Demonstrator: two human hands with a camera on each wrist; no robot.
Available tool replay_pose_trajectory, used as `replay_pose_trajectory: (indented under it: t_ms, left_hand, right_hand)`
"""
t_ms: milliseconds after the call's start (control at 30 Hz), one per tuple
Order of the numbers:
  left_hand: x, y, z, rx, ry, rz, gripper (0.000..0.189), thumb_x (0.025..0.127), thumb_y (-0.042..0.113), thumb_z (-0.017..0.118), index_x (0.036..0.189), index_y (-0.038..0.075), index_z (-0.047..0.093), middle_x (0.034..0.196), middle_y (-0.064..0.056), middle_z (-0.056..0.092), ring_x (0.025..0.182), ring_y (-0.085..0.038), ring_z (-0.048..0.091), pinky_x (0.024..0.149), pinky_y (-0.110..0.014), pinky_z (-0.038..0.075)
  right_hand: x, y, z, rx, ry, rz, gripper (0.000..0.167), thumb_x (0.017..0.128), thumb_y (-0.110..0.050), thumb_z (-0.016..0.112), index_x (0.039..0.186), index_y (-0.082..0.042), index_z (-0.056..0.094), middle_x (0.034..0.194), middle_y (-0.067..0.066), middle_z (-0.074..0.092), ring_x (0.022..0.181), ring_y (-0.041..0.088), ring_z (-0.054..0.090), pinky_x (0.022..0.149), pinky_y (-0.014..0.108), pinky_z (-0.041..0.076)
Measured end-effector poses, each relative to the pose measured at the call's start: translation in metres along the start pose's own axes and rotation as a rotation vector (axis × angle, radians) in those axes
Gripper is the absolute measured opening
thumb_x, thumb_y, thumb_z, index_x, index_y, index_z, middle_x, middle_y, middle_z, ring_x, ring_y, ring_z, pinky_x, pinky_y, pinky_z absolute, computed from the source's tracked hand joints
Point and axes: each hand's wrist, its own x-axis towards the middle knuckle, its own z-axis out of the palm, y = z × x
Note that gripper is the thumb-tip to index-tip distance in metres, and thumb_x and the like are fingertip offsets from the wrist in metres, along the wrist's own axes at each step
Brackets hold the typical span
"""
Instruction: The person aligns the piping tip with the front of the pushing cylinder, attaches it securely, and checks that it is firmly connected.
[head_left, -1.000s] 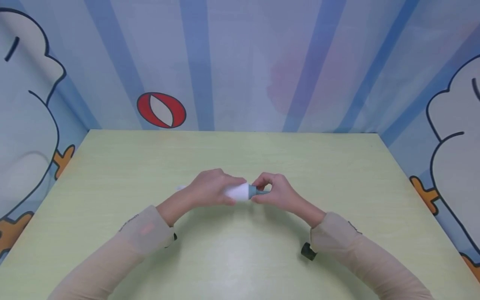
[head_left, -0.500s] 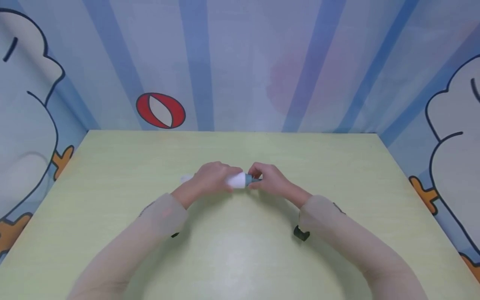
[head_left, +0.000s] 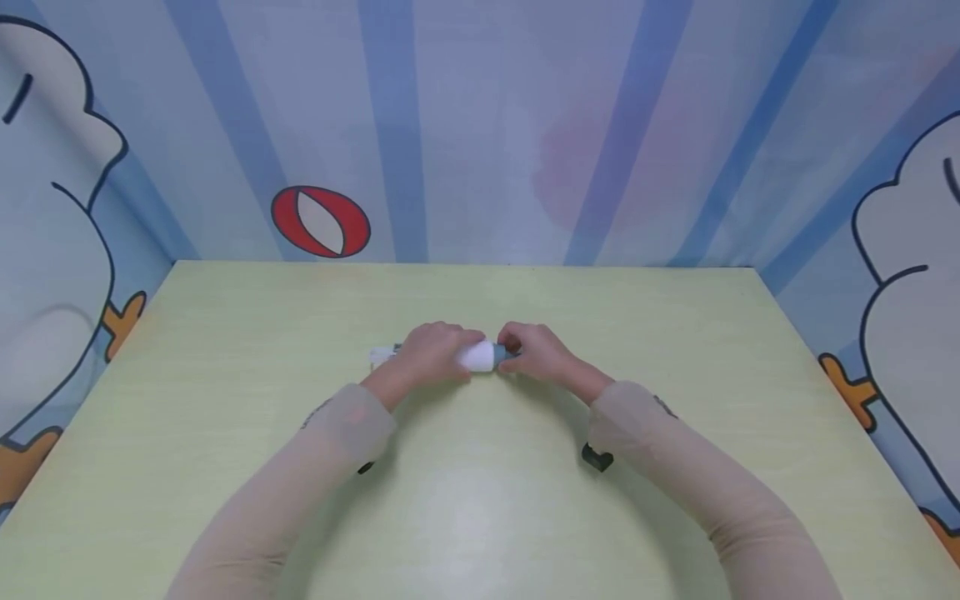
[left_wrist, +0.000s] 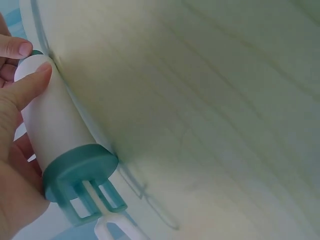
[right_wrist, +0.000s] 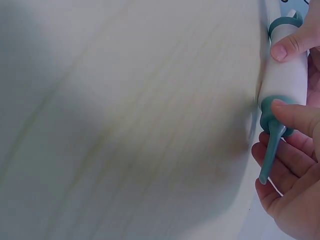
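Note:
In the head view, an icing syringe with a white barrel (head_left: 478, 357) lies sideways between the two hands, over the middle of the table. My left hand (head_left: 433, 352) grips the barrel, its thumb along the side in the left wrist view. Teal finger loops on the end collar (left_wrist: 82, 167) and a white plunger handle (left_wrist: 117, 225) stick out behind that hand. At the other end, my right hand (head_left: 542, 358) pinches the teal nozzle cap (right_wrist: 270, 112) between thumb and fingers. The narrow teal spout (right_wrist: 270, 155) points past its fingers. What the barrel contains is hidden.
The pale yellow-green table (head_left: 465, 500) carries both forearms' shadows. Behind it rises a blue striped backdrop (head_left: 480, 133) with printed cartoon figures; side panels flank the table. A small dark wrist device (head_left: 597, 457) hangs under the right sleeve.
Both hands have moved with the icing syringe toward the far side of the table, mostly in the first half second. More of the plunger end now shows beyond the left hand.

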Motion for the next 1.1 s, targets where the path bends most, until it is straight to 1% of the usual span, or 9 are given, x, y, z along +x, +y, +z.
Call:
replay_pose_trajectory:
  t_ms: [100,300,500,700,867,933,967,1000,1100]
  left_hand:
    - [-0.001,0.0,0.001,0.018,0.002,-0.019,0.058,0.072,0.032,0.07,0.125,0.019,0.049,0.11,-0.005,0.06,0.091,-0.022,0.057,0.075,-0.037,0.044]
    - [-0.002,-0.002,0.0,0.049,0.002,-0.052,0.065,0.071,0.039,0.069,0.128,0.019,0.046,0.111,-0.005,0.06,0.091,-0.022,0.057,0.075,-0.038,0.042]
    - [-0.004,-0.004,-0.001,0.058,-0.013,-0.058,0.064,0.07,0.04,0.07,0.126,0.019,0.047,0.11,-0.005,0.06,0.09,-0.023,0.057,0.074,-0.039,0.042]
    - [-0.004,-0.004,-0.001,0.07,-0.001,-0.044,0.062,0.069,0.04,0.07,0.124,0.02,0.049,0.108,-0.004,0.061,0.089,-0.023,0.057,0.074,-0.039,0.042]
    - [-0.005,-0.003,-0.003,0.08,-0.011,-0.055,0.066,0.069,0.042,0.071,0.126,0.021,0.047,0.113,-0.004,0.059,0.093,-0.024,0.056,0.078,-0.04,0.041]
    - [-0.008,-0.004,-0.007,0.045,-0.028,-0.069,0.068,0.069,0.042,0.071,0.129,0.022,0.045,0.119,-0.004,0.056,0.099,-0.024,0.054,0.083,-0.042,0.039]
    - [-0.01,-0.004,-0.011,0.002,-0.037,-0.077,0.07,0.069,0.042,0.07,0.13,0.022,0.043,0.122,-0.004,0.054,0.104,-0.025,0.052,0.087,-0.043,0.038]
    - [-0.013,-0.007,-0.015,-0.058,-0.046,-0.085,0.07,0.07,0.042,0.07,0.132,0.022,0.041,0.125,-0.004,0.052,0.107,-0.025,0.05,0.089,-0.044,0.037]
    - [-0.026,-0.02,-0.031,-0.312,-0.04,-0.099,0.071,0.074,0.04,0.067,0.135,0.022,0.035,0.131,-0.006,0.046,0.118,-0.026,0.043,0.096,-0.046,0.034]
  right_hand:
    - [0.001,0.001,0.001,-0.003,-0.004,-0.005,0.029,0.074,-0.011,0.069,0.099,-0.004,0.056,0.101,0.011,0.063,0.094,0.021,0.059,0.082,0.033,0.046]
    - [0.002,0.002,0.004,-0.046,-0.022,-0.029,0.043,0.073,-0.012,0.07,0.111,-0.002,0.053,0.108,0.012,0.06,0.099,0.023,0.055,0.088,0.036,0.043]
    - [0.004,0.005,0.006,-0.059,-0.026,-0.033,0.043,0.074,-0.014,0.07,0.111,-0.004,0.053,0.108,0.011,0.06,0.098,0.021,0.055,0.087,0.036,0.043]
    - [0.005,0.006,0.006,-0.061,-0.036,-0.026,0.044,0.074,-0.016,0.07,0.112,-0.004,0.052,0.109,0.011,0.059,0.099,0.021,0.055,0.087,0.035,0.043]
    - [0.001,0.005,0.002,-0.059,-0.034,-0.034,0.046,0.075,-0.017,0.069,0.115,-0.003,0.051,0.112,0.013,0.058,0.102,0.024,0.054,0.088,0.037,0.043]
    - [-0.003,0.004,-0.005,-0.034,-0.038,-0.039,0.048,0.076,-0.018,0.068,0.118,-0.003,0.049,0.115,0.014,0.056,0.105,0.026,0.052,0.088,0.039,0.042]
    - [-0.006,0.004,-0.009,-0.01,-0.038,-0.037,0.049,0.076,-0.019,0.068,0.119,-0.003,0.049,0.116,0.015,0.055,0.106,0.027,0.051,0.089,0.04,0.042]
    - [-0.009,0.004,-0.014,0.017,-0.035,-0.033,0.05,0.077,-0.02,0.067,0.12,-0.003,0.048,0.118,0.015,0.054,0.108,0.028,0.05,0.089,0.042,0.041]
    - [-0.019,0.005,-0.033,0.088,-0.009,-0.048,0.048,0.08,-0.022,0.064,0.121,-0.004,0.047,0.121,0.016,0.051,0.111,0.03,0.046,0.091,0.047,0.038]
